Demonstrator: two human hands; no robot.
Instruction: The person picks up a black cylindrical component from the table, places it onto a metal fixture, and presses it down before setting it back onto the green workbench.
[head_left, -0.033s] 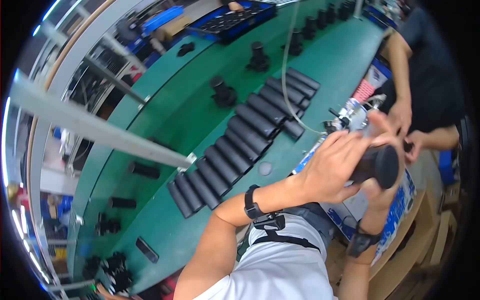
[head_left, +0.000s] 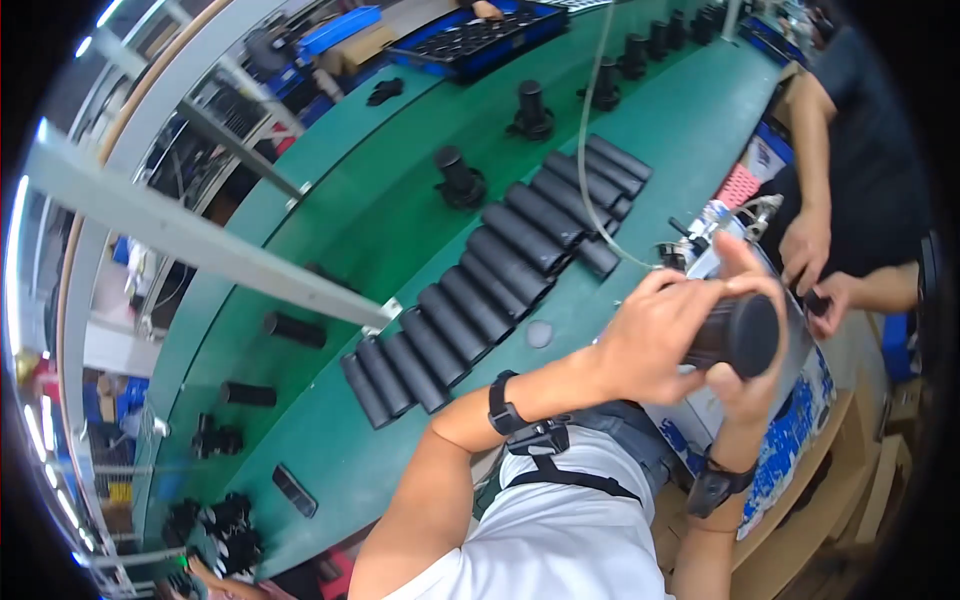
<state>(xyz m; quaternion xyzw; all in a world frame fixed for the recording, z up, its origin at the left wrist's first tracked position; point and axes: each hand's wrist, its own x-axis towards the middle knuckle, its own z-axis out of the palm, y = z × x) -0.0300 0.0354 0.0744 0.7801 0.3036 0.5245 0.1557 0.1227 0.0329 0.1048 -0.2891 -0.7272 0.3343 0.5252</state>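
Both hands meet over the near edge of the bench on one part: the left hand [head_left: 655, 340] wraps its fingers round the body of a black tube [head_left: 735, 335], and the right hand [head_left: 745, 345] cups the tube's round end from below, its fingers rising behind it and its thumb at the rim. So each hand is closed on the tube, which is held in the air, well clear of the green belt [head_left: 400, 210] and just above a blue-edged tray [head_left: 790, 440] at the person's right. The earlier picture is of the same instant and shows the same grip, so nothing can be told to have shifted; judged from the hold alone, the tube is being turned or checked in hand rather than set down. On the belt a long slanting row of tubes [head_left: 500, 290] lies side by side, touching, with a small dark disc [head_left: 539, 334] just beside its near end and a few upright black parts [head_left: 458, 178] beyond. A thin cable [head_left: 585, 150] hangs down across the row. At the right, a co-worker's hands [head_left: 815, 265] work near a small fixture [head_left: 700, 245].
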